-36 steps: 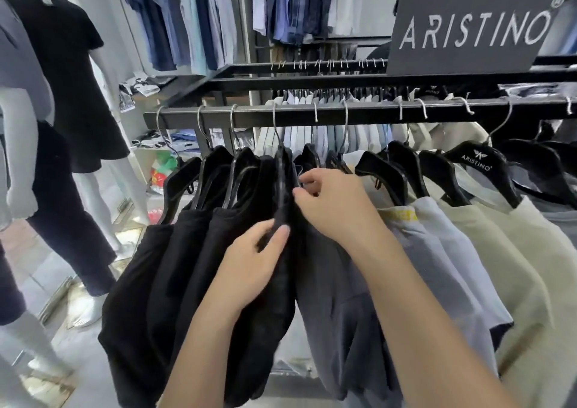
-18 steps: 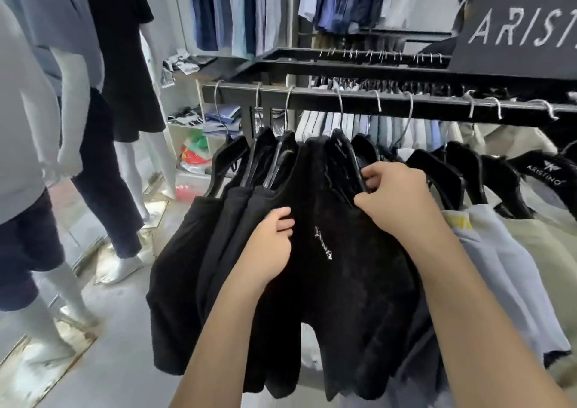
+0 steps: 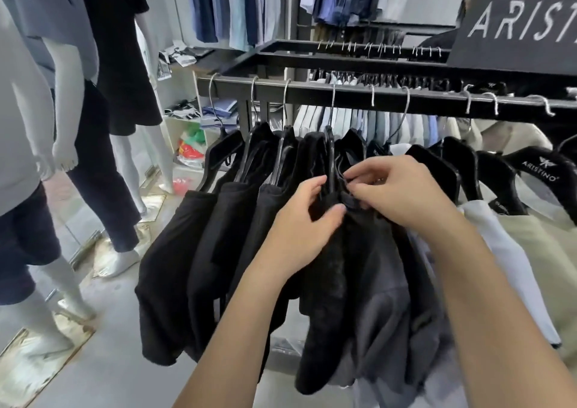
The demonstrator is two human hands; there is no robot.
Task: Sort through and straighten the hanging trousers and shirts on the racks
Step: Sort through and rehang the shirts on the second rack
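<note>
At the far left stand mannequins [image 3: 78,101] on the floor, one in a grey top, one in a black shirt and dark trousers. Right of them, a dark rail [image 3: 312,93] runs across, with metal hooks over it. From its left end hang four black garments [image 3: 193,251] on black hangers [image 3: 221,154], close together and touching. The left hand [image 3: 307,220] rests against the fourth black garment just below its hanger, thumb [image 3: 335,210] pressed into the cloth and fingers [image 3: 312,185] curled round its upper edge, pinching the fabric. Just beside it, the right hand [image 3: 402,193] meets the same spot, its fingertips [image 3: 351,178] drawn together on a small fold of dark cloth at the hanger's neck. Under the right forearm hang a dark grey garment [image 3: 384,314], then pale grey and beige shirts [image 3: 537,245] toward the rail's right end. A black sign [image 3: 515,23] with white letters stands above the right end.
</note>
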